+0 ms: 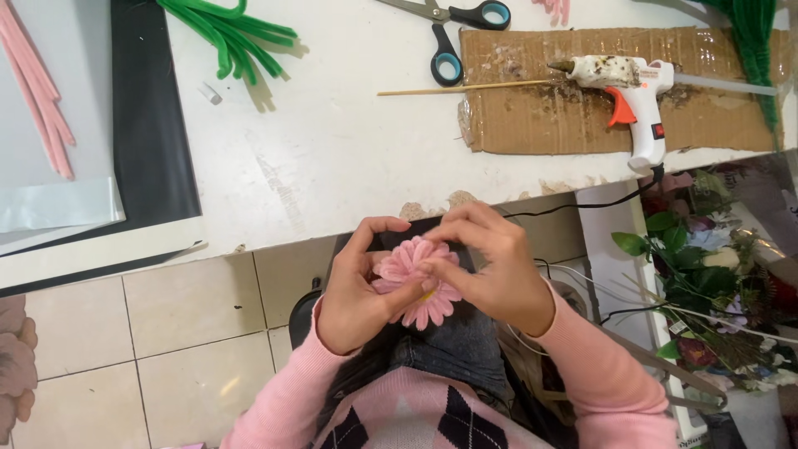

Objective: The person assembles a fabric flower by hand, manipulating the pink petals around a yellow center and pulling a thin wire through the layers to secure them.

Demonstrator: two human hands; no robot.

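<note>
A pink artificial flower (413, 278) with many narrow petals sits between both hands, just below the white table's (332, 150) front edge and over my lap. My left hand (353, 291) cups it from the left, thumb and fingers curled round the petals. My right hand (490, 270) holds it from the right, fingertips pinching at the flower's middle. Pink sleeves cover both wrists.
On the table lie a white glue gun (632, 87) on a cardboard sheet (532, 116), a thin wooden skewer (461, 86), black-and-blue scissors (453, 37), green pipe cleaners (233, 33) and pink pipe cleaners (37, 91). A bunch of artificial flowers (715, 283) stands at right.
</note>
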